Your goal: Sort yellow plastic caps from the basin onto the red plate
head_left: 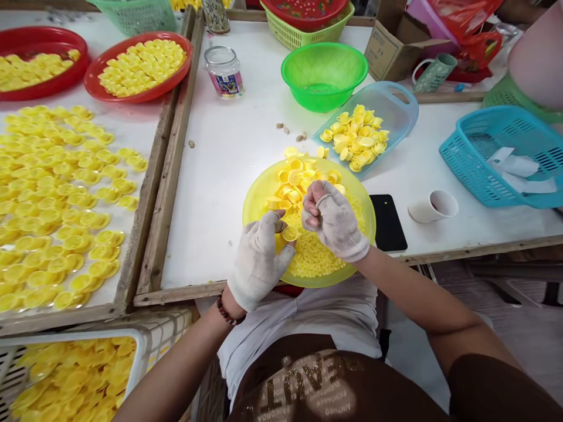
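Location note, from my remote station: I read this as a small handwork workshop. Evidence: a wood-edged white desk [211, 176]; identical yellow plastic pieces [48, 205] spread in quantity on a neighbouring desk [136, 120], heaped in a red tray [178, 76] and piled in a white crate [139, 354] lower down. I also log a yellow basin [254, 205] holding small beads [314, 261].

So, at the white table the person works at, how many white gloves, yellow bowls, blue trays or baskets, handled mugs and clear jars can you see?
White gloves: 2
Yellow bowl: 1
Blue tray: 1
Blue basket: 1
Handled mug: 1
Clear jar: 1
Total: 7
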### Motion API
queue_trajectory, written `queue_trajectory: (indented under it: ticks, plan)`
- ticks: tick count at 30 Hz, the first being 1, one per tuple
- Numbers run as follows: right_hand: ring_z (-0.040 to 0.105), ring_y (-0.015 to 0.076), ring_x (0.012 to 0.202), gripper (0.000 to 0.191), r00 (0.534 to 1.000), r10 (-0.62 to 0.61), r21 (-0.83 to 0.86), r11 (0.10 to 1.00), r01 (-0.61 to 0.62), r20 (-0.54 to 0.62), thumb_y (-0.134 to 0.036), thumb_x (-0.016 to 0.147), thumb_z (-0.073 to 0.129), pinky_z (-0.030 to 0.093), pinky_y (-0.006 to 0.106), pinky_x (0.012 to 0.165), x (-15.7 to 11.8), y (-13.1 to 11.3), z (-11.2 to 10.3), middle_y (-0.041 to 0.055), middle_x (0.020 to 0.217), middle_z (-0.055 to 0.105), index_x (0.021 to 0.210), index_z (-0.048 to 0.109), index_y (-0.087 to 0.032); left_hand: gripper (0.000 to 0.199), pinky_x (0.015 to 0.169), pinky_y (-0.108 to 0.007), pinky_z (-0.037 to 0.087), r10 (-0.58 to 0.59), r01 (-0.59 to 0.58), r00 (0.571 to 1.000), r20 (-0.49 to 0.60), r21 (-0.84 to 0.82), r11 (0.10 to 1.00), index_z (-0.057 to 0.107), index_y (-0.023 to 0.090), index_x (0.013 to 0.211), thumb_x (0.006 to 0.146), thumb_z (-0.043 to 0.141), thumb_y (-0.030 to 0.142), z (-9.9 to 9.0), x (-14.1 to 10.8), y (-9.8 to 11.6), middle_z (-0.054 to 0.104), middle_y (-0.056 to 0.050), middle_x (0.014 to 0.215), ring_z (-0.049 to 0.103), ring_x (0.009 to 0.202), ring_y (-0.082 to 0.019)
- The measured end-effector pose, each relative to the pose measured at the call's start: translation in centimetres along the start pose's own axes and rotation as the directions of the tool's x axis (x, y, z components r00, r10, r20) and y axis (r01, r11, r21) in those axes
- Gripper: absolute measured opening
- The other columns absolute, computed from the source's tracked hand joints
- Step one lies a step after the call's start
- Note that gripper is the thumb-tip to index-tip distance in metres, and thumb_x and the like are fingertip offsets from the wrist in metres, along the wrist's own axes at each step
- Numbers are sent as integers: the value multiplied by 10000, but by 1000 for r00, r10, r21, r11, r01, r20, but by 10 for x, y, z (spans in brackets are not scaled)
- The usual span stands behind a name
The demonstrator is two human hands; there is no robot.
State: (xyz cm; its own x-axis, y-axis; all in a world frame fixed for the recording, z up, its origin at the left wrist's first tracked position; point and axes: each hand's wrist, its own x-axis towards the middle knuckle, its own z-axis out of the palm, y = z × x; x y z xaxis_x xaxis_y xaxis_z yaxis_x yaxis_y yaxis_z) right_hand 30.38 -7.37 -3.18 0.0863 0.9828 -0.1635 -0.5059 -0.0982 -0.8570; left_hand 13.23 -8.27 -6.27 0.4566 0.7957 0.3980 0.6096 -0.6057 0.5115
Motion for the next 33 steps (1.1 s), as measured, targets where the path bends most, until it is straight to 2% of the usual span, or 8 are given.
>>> queue_trajectory:
  ticks: [5, 11, 13, 16, 20, 27, 31, 33]
  plan:
    - [356, 53, 487, 377, 999, -9, -170, 985, 16, 37, -533, 896, 712, 300, 204, 451, -12, 1, -24, -79, 635, 423, 815, 515, -221, 415, 891, -440, 539, 216, -212, 975, -41, 94, 973, 492, 210, 1240, 853, 588, 96, 0, 0, 2, 734, -88, 1057, 702, 968, -265]
    - [397, 84, 507, 333, 994, -48, -439, 894, 87, 99, -506, 977, 597, 344, 244, 480, -16, -4, -34, -61, 641, 445, 817, 519, -225, 344, 850, -397, 546, 23, -19, 997, 78, -44, 999, 539, 208, 1199, 884, 676, 219, -9, 6, 5, 723, -47, 996, 691, 900, -232]
    - [494, 126, 592, 277, 967, -106, -683, 689, 240, 233, -436, 1025, 528, 416, 291, 579, -19, -6, -37, -27, 673, 520, 851, 561, -223, 296, 848, -392, 540, 5, -2, 999, 54, -46, 999, 558, 204, 1165, 903, 685, 256, -19, 4, 7, 720, -45, 986, 683, 900, -227]
    - [616, 229, 878, 156, 846, -86, -822, 205, 531, 525, -324, 994, 578, 464, 395, 819, -25, -3, -43, 66, 910, 672, 917, 643, -204, 181, 900, -390, 527, 8, -8, 1000, -26, 5, 1000, 586, 204, 1100, 938, 648, 258, -40, 2, 0, 729, -46, 1025, 681, 950, -219]
    - [630, 276, 980, 161, 756, 74, -756, -33, 654, 651, -276, 1002, 553, 464, 430, 884, -28, 11, -48, 103, 1041, 689, 1015, 682, -180, 264, 989, -390, 510, -139, 170, 976, -165, 193, 966, 617, 193, 1193, 931, 596, 222, -83, 1, -51, 723, -74, 1139, 666, 1076, -232]
    - [630, 261, 947, 160, 743, 87, -736, -95, 670, 664, -261, 1012, 531, 474, 409, 865, -29, 20, -47, 89, 1006, 691, 1018, 677, -196, 354, 968, -367, 487, -572, 632, 767, -292, 500, 592, 694, 131, 1170, 860, 571, 251, -154, -9, -189, 712, -142, 1157, 646, 1088, -280]
    - [647, 254, 916, 171, 712, 17, -707, -108, 699, 701, -250, 1005, 529, 496, 409, 836, -28, 24, -50, 84, 1001, 702, 1030, 690, -201, 415, 938, -381, 472, -773, 706, 602, -199, 584, 400, 689, 154, 1244, 885, 563, 322, -164, -17, -219, 735, -137, 1155, 660, 1080, -295]
    - [655, 243, 888, 169, 698, -11, -696, -101, 711, 716, -240, 1001, 528, 512, 403, 808, -27, 27, -51, 73, 983, 705, 1012, 694, -204, 400, 937, -417, 462, -801, 716, 568, -188, 594, 368, 713, 162, 1207, 867, 590, 333, -164, -21, -223, 750, -142, 1110, 671, 1058, -317]
